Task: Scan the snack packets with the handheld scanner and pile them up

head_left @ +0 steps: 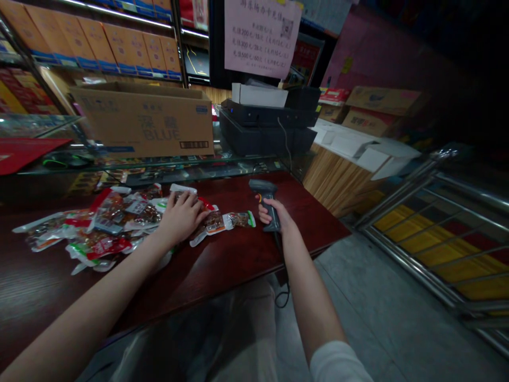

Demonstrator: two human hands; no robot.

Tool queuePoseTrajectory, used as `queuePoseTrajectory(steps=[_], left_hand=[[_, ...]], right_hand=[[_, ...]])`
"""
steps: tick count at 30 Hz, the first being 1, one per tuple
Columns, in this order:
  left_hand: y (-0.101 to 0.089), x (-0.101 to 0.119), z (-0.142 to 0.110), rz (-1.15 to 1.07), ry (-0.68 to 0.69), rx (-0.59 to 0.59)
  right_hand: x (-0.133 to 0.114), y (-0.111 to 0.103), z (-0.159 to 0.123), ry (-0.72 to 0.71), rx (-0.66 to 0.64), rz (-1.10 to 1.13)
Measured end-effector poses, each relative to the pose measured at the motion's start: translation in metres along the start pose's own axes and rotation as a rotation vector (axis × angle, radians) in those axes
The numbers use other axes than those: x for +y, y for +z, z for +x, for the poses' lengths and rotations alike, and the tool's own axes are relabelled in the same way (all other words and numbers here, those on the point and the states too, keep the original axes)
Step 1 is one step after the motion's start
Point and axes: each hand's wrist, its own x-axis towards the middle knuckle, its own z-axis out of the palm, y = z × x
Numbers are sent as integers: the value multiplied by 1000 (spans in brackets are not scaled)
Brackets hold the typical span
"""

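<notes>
My right hand (274,212) is wrapped round the handle of a dark grey barcode scanner (262,185), held upright above the right part of the table with its head pointing left. A cable hangs from the scanner's base past the table edge. My left hand (182,216) lies palm down over the right side of a pile of sealed snack packets (119,212), fingers stretched out and touching them. Beyond its fingertips, toward the scanner, lies a clear snack packet (238,219) with a green end. What is under my left palm is hidden.
A dark red wooden table (222,265) spans the front. Behind it, a cardboard box (147,122) stands on a glass counter, beside a black machine (266,132) with a white box (260,95) on top. A metal rail (421,265) runs along the right.
</notes>
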Motion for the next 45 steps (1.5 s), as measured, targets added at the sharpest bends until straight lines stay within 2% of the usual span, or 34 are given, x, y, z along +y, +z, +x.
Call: queuePoseTrajectory(steps=[2, 4, 6, 8, 10, 13, 18, 20, 23, 27, 35, 42, 45], left_hand=[[2, 9, 9, 39, -7, 28], [7, 23, 22, -11, 73, -16], [15, 36, 35, -124, 157, -180], [25, 45, 45, -207, 163, -341], [34, 49, 53, -235, 141, -399], [38, 47, 58, -232, 68, -323], [36, 33, 66, -431, -278, -112], [37, 27, 67, -535, -339, -53], [42, 20, 67, -598, -336, -20], [46, 18, 64, -577, -302, -35], [41, 24, 64, -584, -324, -68], [45, 22, 65, -564, -291, -67], [42, 25, 64, -538, -280, -81]], right_hand=[[0, 0, 0, 0, 0, 0], [0, -1, 0, -11, 8, 3], [-1, -2, 0, -28, 31, 13], [-2, -4, -1, -49, 61, 30], [-4, -7, -1, -64, 82, 51], [-5, -9, -1, -72, 81, 76], [-3, -7, -1, -59, 49, 47], [-2, -5, -1, -50, 28, 11], [1, -2, -1, -11, -8, -50], [4, 0, 0, 28, -34, -89], [6, 5, -2, 66, -73, -138], [5, 6, -2, 57, -96, -137], [3, 6, -4, 45, -108, -115]])
